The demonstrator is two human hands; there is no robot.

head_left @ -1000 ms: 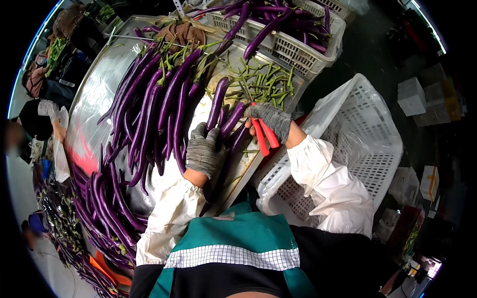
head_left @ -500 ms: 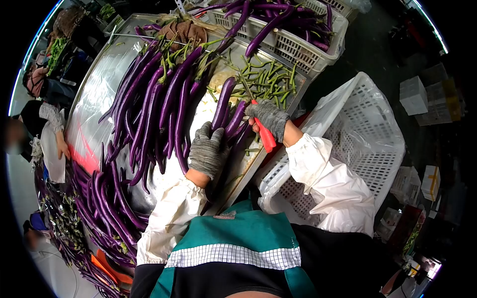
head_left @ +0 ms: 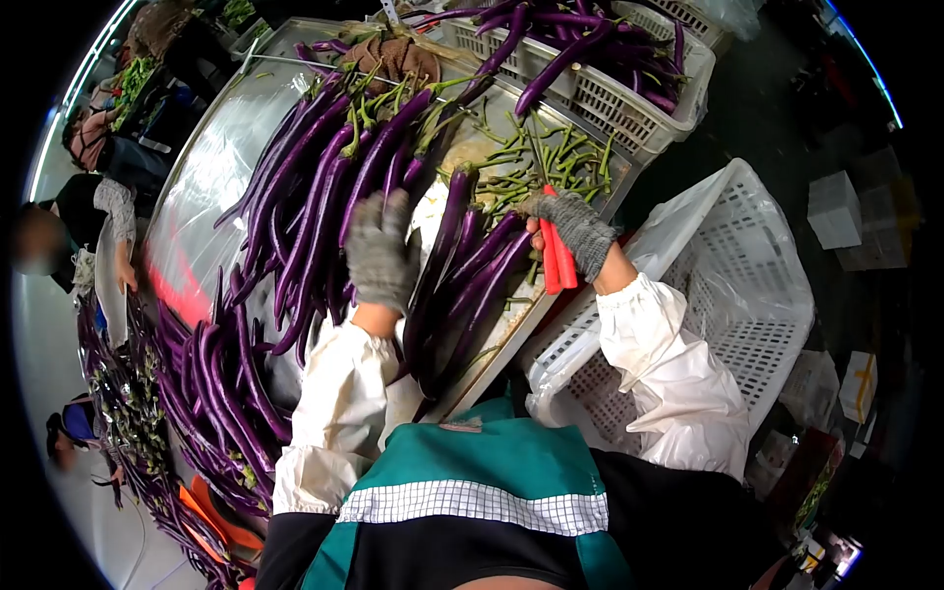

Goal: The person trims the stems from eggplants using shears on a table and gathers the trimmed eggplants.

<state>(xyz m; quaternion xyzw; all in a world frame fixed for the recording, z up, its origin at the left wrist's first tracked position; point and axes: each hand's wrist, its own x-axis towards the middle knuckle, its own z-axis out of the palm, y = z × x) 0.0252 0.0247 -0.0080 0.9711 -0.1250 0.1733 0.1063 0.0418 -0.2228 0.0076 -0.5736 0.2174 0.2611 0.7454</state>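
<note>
Eggplants [head_left: 317, 241] lie piled left of centre, and a smaller bunch [head_left: 479, 263] lies at mid-frame, between the two hands. The left hand [head_left: 382, 254] is nearer the pile, over its right edge; from those fingers most of it lies leftward. The right hand [head_left: 575, 234] is farther off, beyond the bunch's upper right end. Blurred, the left fingers look extended, with nothing seen in them; whether they touch the pile cannot be told. The right fingers are wrapped round red scissors [head_left: 557, 258]. Pile and bunch mostly slant alike: stem ends toward the upper right, tips toward the lower left.
</note>
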